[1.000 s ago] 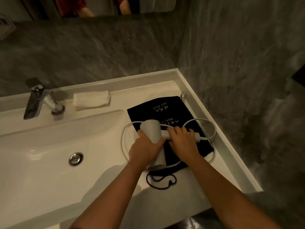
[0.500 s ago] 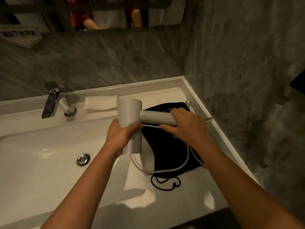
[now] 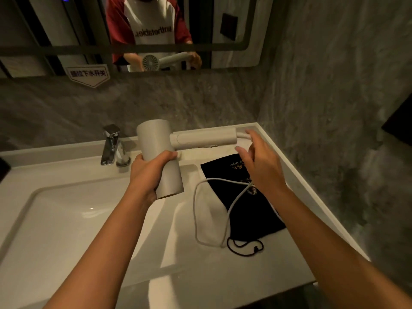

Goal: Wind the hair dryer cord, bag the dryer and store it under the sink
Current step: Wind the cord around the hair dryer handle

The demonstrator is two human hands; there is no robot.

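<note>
My left hand [image 3: 149, 172] grips the barrel of the white hair dryer [image 3: 161, 157], held in the air above the counter with its handle pointing right. At the end of that handle my right hand [image 3: 259, 162] hovers with its fingers apart, by the spot where the cord leaves, holding nothing. The white cord [image 3: 214, 208] hangs down from there and loops loosely over the black drawstring bag [image 3: 243, 210], which lies flat on the white counter [image 3: 200, 270] at the right. The bag's dark drawstring [image 3: 245, 247] curls at its near end.
A white sink basin [image 3: 66, 219] fills the left, with a chrome faucet [image 3: 112, 144] behind it. Grey stone walls close in behind and at the right. A mirror [image 3: 133, 32] above reflects a person and the dryer. The counter's front edge runs along the bottom right.
The dryer has been lifted higher off the bag. My right hand has slid off the handle to its end and opened. The view has tilted up toward the mirror.
</note>
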